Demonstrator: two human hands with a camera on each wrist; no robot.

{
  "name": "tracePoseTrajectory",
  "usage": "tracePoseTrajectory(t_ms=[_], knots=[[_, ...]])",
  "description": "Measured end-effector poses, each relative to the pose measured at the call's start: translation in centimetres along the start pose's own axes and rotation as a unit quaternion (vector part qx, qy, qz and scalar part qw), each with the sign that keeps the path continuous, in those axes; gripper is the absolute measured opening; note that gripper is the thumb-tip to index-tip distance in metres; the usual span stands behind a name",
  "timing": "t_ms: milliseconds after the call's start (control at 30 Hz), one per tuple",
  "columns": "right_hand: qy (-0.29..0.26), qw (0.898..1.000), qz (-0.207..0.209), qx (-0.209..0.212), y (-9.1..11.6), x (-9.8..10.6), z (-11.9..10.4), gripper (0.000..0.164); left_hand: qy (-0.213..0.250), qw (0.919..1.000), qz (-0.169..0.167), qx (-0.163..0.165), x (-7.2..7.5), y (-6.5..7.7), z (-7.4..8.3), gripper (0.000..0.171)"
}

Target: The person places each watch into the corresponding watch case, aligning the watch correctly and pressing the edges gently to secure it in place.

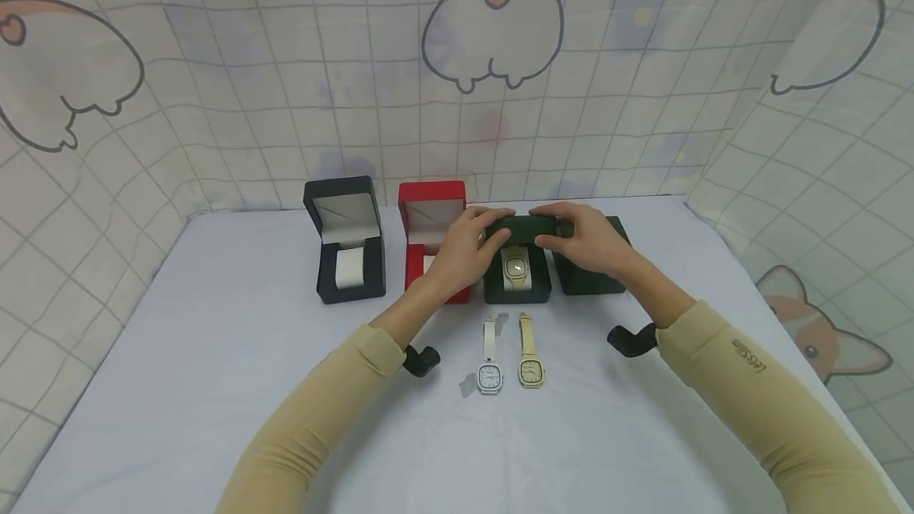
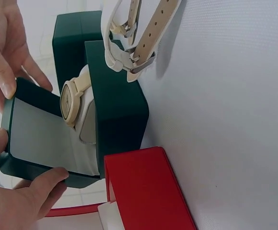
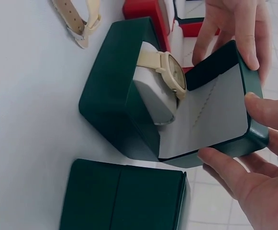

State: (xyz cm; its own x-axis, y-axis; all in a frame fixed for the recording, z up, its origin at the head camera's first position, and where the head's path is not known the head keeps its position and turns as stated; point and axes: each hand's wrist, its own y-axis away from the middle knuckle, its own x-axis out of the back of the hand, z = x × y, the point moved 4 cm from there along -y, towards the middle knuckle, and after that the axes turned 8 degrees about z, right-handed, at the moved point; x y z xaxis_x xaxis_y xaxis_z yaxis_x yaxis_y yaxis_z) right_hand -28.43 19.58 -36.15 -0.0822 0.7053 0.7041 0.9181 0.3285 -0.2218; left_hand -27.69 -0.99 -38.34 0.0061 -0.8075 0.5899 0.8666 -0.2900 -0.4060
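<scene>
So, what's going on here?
A person has a two-handed grip, left hand and right hand, on the lid of a green box. The lid is open, and a cream-strapped watch sits on the white cushion inside. A white watch and a yellowish watch lie on the table in front. A second green box stands closed on one side; a red box and a dark box stand open on the other.

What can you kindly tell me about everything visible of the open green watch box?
The dark green watch box looks leather-like, with pale lining and a white cushion holding a cream watch. It stands upright on the white cloth between a red watch box and a closed green box. The left hand and right hand grip its raised lid.
</scene>
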Motion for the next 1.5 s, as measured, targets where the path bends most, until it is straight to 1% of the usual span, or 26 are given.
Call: tracePoseTrajectory(t_ms=[200, 533, 767, 1167, 1500], knots=[[0.000, 1.000, 0.008, 0.003, 0.2, -0.2, 0.1, 0.049, 0.007, 1.0000, 0.001, 0.003, -0.1, 0.2, -0.1, 0.042], [0.004, 1.000, 0.018, 0.018, 0.6, -0.5, 0.2, 0.049, 0.007, 0.9999, 0.002, -0.014, -0.3, 0.5, -0.2, 0.040], [-0.003, 0.999, 0.023, 0.026, 0.9, -0.7, 0.2, 0.049, 0.008, 0.9999, 0.000, -0.009, -0.4, 0.7, -0.3, 0.041], [-0.008, 0.999, 0.028, 0.037, 1.3, -0.8, 0.2, 0.050, 0.009, 0.9999, 0.001, -0.015, -0.5, 0.9, -0.4, 0.041], [-0.014, 0.998, 0.037, 0.045, 1.5, -1.1, 0.5, 0.050, 0.011, 0.9999, -0.001, -0.011, -0.6, 1.0, -0.7, 0.040]])
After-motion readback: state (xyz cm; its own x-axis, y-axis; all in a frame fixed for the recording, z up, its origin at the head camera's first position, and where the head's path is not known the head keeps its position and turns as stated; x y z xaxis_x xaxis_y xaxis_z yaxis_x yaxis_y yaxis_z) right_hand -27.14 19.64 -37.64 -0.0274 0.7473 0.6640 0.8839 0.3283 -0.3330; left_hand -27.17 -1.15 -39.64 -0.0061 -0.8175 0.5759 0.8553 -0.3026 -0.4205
